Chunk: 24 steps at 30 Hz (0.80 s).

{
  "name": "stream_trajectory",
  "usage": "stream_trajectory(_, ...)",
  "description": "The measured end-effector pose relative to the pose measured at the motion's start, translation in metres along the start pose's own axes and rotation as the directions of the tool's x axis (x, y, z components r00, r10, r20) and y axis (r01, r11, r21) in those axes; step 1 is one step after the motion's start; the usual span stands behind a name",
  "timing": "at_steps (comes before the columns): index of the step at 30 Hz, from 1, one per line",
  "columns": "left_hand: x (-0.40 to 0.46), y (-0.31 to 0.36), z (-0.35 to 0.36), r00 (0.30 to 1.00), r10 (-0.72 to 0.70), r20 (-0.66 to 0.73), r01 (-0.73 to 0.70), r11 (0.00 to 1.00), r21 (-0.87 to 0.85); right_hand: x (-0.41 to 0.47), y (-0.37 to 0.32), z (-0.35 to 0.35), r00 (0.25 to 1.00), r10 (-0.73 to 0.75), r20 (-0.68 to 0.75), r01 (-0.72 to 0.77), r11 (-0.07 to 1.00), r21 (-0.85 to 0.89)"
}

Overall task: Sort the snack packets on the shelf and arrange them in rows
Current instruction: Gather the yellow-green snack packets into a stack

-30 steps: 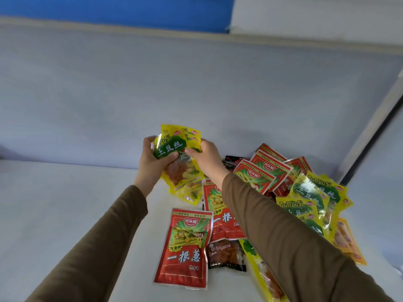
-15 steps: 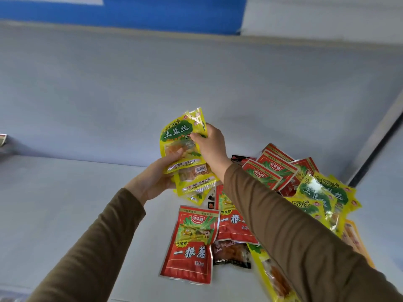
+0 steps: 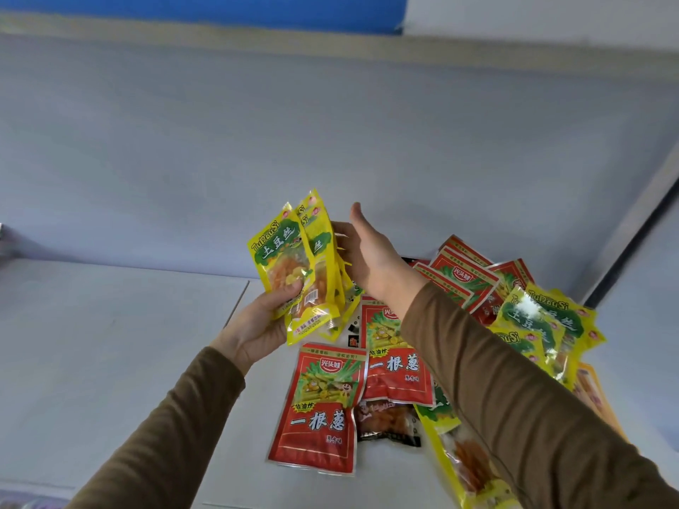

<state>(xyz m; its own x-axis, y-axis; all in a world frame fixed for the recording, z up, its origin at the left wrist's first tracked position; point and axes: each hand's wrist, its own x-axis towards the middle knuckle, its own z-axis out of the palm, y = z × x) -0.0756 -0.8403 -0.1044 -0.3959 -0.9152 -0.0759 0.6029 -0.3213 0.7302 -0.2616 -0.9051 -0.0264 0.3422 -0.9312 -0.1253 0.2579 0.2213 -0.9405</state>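
Pale grey shelf (image 3: 110,361), left hand (image 3: 257,325) gripping yellow packets (image 3: 294,266) upright, right hand (image 3: 367,251) spread flat, fingers touching their backs

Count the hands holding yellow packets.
1. The left hand grips the fanned yellow packets from below; the right hand is open beside them, whether touching is unclear.

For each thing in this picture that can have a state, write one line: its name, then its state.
left hand: grips the yellow packets from below
right hand: fingers straight, flat against the held packets' side
yellow packets: held upright, bunched, off the shelf
red packet: lying flat, face up
mixed pile: unsorted, overlapping
shelf: no row laid out yet
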Motion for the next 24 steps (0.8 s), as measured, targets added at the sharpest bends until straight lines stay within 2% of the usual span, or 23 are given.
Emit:
stream_trajectory(1, -0.002, 0.000, -0.003, 1.000, 0.009, -0.020, -0.009, 1.000, 0.018, -0.001, 0.001, -0.007, 0.998, -0.036, -0.046, 0.033, 0.997, -0.066)
stream_trajectory(3, -0.007, -0.001, -0.011, 0.998, 0.029, -0.063, -0.024, 0.997, 0.070, -0.001, 0.002, -0.025, 0.973, -0.168, -0.157, 0.109, 0.938, -0.330)
stream_trajectory(5, -0.014, -0.001, -0.020, 0.991, 0.043, -0.125, -0.034, 0.996, 0.079, 0.001, 0.003, -0.047, 0.924, -0.322, -0.205, 0.115, 0.746, -0.656)
stream_trajectory(7, -0.019, -0.002, -0.031, 0.979, 0.063, -0.192, -0.048, 0.996, 0.081, 0.004, 0.006, -0.064, 0.897, -0.398, -0.192, 0.031, 0.489, -0.872)
stream_trajectory(10, -0.026, -0.004, -0.039, 0.965, 0.058, -0.255, -0.048, 0.998, 0.046, 0.011, 0.019, -0.067, 0.927, -0.340, -0.158, -0.102, 0.177, -0.979)
stream_trajectory(13, -0.029, -0.007, -0.042, 0.960, 0.044, -0.278, -0.037, 0.999, 0.031, 0.022, 0.039, -0.056, 0.943, -0.290, -0.161, -0.175, -0.025, -0.984)
stream_trajectory(15, -0.030, -0.008, -0.044, 0.957, 0.045, -0.286, -0.039, 0.999, 0.027, 0.031, 0.050, -0.050, 0.931, -0.281, -0.234, -0.262, -0.066, -0.963)
stream_trajectory(19, -0.036, -0.005, -0.050, 0.954, 0.066, -0.291, -0.058, 0.998, 0.035, 0.041, 0.058, -0.044, 0.892, -0.248, -0.377, -0.389, 0.000, -0.921)
stream_trajectory(24, -0.042, -0.004, -0.056, 0.950, 0.072, -0.304, -0.067, 0.997, 0.030, 0.045, 0.067, -0.040, 0.906, -0.208, -0.369, -0.351, 0.119, -0.929)
